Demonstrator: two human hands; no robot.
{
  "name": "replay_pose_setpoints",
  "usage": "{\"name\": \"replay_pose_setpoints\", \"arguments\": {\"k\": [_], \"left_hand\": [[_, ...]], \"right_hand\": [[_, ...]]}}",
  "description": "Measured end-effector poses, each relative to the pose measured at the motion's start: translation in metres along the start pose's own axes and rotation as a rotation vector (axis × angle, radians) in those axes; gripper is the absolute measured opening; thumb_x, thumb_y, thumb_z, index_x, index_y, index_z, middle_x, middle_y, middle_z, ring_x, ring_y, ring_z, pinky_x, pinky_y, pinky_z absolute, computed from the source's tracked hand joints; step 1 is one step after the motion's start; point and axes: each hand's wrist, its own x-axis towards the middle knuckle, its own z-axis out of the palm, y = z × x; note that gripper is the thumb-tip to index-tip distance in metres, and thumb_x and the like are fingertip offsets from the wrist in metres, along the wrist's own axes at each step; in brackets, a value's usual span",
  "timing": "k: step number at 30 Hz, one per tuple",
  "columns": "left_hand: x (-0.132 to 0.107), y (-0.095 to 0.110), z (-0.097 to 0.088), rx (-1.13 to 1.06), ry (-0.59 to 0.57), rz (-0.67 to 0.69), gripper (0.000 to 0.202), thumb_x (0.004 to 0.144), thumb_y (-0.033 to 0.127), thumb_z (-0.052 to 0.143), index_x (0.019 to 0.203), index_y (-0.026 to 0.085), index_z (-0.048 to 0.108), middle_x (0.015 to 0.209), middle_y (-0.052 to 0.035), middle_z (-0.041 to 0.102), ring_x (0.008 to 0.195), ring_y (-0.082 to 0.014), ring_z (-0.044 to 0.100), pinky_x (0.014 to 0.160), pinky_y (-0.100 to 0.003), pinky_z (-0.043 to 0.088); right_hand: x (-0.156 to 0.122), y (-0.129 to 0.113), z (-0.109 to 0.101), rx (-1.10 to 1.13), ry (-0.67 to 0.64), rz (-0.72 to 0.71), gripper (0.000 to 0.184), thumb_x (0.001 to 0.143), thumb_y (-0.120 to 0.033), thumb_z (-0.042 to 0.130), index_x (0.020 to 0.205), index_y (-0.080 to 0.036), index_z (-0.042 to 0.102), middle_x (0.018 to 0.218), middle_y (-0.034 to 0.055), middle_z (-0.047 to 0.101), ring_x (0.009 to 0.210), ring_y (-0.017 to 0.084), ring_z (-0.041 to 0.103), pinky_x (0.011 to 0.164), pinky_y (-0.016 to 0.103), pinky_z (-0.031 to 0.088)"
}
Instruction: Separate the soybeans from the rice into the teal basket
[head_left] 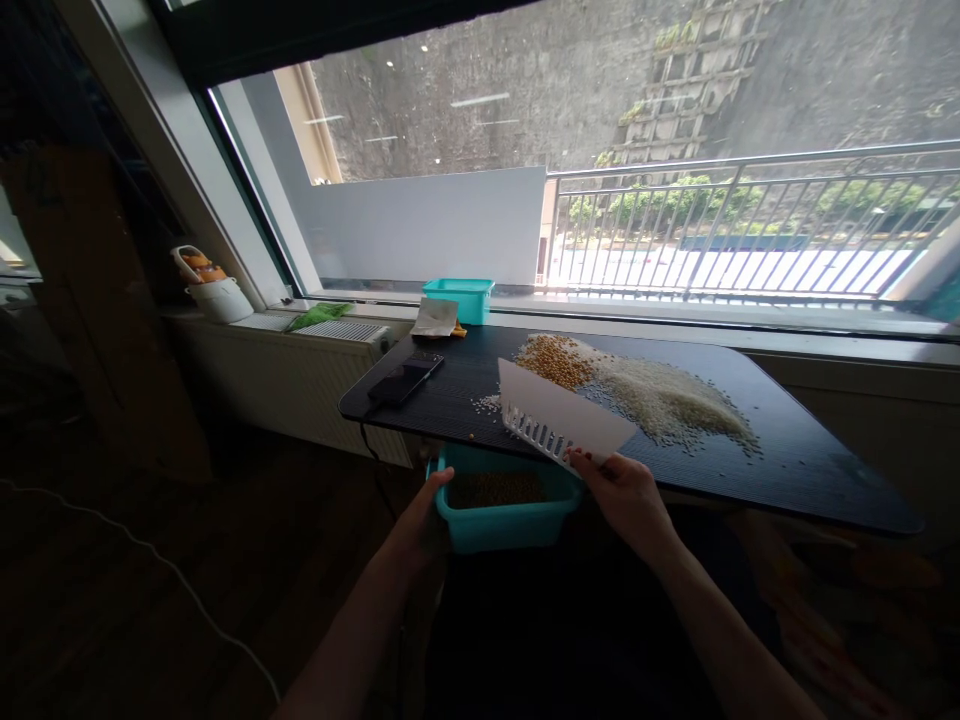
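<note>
My left hand grips the left rim of a teal plastic bin, held just below the table's front edge. Brownish grains cover its bottom. In my right hand is a white card with a row of slots along its lower edge. The card is tilted over the front of the dark table, above the bin's right side. Behind the card lies a pile of yellow kernels, which meets a wider spread of white rice-like grains. A few white grains lie left of the card.
A dark phone lies at the table's left. Behind it stand a smaller teal container and a piece of paper. A radiator runs under the window, with a white pot on the sill. A white cable crosses the floor.
</note>
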Motion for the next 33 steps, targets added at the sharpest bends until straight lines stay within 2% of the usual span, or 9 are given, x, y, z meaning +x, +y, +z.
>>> {"name": "replay_pose_setpoints", "arguments": {"k": [3,5,13,17,19,21,24,26,33], "left_hand": [[-0.001,0.0,0.001,-0.003,-0.011,0.014,0.048,0.085,0.038,0.054,0.125,0.011,0.053,0.104,-0.0132,0.07,0.094,-0.0264,0.068,0.083,-0.035,0.052],[-0.001,0.001,0.003,-0.006,0.002,0.033,0.047,0.085,0.037,0.054,0.125,0.011,0.053,0.104,-0.0132,0.07,0.095,-0.0263,0.067,0.083,-0.035,0.052],[-0.013,0.012,-0.007,0.018,0.113,0.037,0.048,0.085,0.038,0.054,0.125,0.011,0.054,0.106,-0.0122,0.069,0.101,-0.026,0.065,0.085,-0.034,0.052],[-0.018,0.016,-0.02,-0.01,0.131,0.079,0.049,0.086,0.036,0.054,0.129,0.012,0.051,0.109,-0.0122,0.068,0.102,-0.0256,0.064,0.086,-0.034,0.052],[-0.02,0.016,-0.024,-0.024,0.14,0.1,0.05,0.086,0.034,0.054,0.13,0.011,0.049,0.11,-0.0127,0.068,0.102,-0.0256,0.064,0.086,-0.033,0.052],[-0.02,0.015,-0.025,-0.023,0.135,0.09,0.051,0.086,0.034,0.054,0.13,0.01,0.049,0.112,-0.0132,0.067,0.103,-0.0258,0.064,0.085,-0.033,0.052],[-0.018,0.011,-0.021,-0.006,0.087,0.053,0.054,0.084,0.04,0.055,0.13,0.012,0.05,0.115,-0.0124,0.065,0.106,-0.0262,0.062,0.085,-0.033,0.051],[-0.015,0.007,-0.015,0.01,0.058,0.04,0.055,0.083,0.042,0.056,0.13,0.014,0.05,0.117,-0.0118,0.065,0.109,-0.0261,0.061,0.086,-0.033,0.05],[-0.003,-0.005,-0.002,0.039,-0.038,-0.034,0.058,0.083,0.047,0.054,0.132,0.017,0.049,0.118,-0.0115,0.064,0.107,-0.0269,0.061,0.085,-0.035,0.048]], "right_hand": [[0.003,0.003,-0.011,-0.038,0.05,-0.027,0.034,0.071,-0.049,0.063,0.079,-0.019,0.075,0.078,0.0043,0.075,0.076,0.028,0.068,0.067,0.035,0.052],[0.006,0.001,-0.011,-0.002,0.009,-0.044,0.035,0.071,-0.05,0.063,0.079,-0.018,0.075,0.078,0.0045,0.075,0.076,0.028,0.068,0.066,0.034,0.052],[0.023,-0.015,0.036,0.06,-0.218,-0.142,0.035,0.074,-0.049,0.061,0.081,-0.018,0.076,0.076,0.0034,0.074,0.076,0.025,0.066,0.065,0.031,0.052],[0.019,-0.017,0.035,0.127,-0.356,-0.119,0.034,0.073,-0.049,0.062,0.079,-0.018,0.076,0.075,0.0029,0.073,0.073,0.024,0.066,0.065,0.031,0.052],[0.017,-0.017,0.023,0.15,-0.314,-0.091,0.035,0.072,-0.05,0.064,0.08,-0.018,0.076,0.077,0.0039,0.074,0.073,0.024,0.066,0.065,0.032,0.052],[0.019,-0.014,0.006,0.155,-0.19,-0.057,0.037,0.069,-0.052,0.066,0.081,-0.018,0.076,0.079,0.0051,0.074,0.073,0.024,0.066,0.065,0.032,0.052],[0.033,-0.005,-0.016,0.119,-0.017,0.005,0.038,0.067,-0.051,0.067,0.082,-0.017,0.076,0.077,0.0064,0.073,0.07,0.023,0.064,0.062,0.032,0.051],[0.045,0.001,-0.024,0.093,0.017,0.014,0.038,0.067,-0.05,0.066,0.084,-0.017,0.076,0.076,0.0066,0.073,0.068,0.022,0.063,0.061,0.031,0.05],[0.074,0.006,-0.011,-0.075,-0.02,-0.13,0.04,0.07,-0.051,0.06,0.074,-0.014,0.074,0.058,0.0025,0.064,0.057,0.018,0.057,0.052,0.026,0.042]]}}
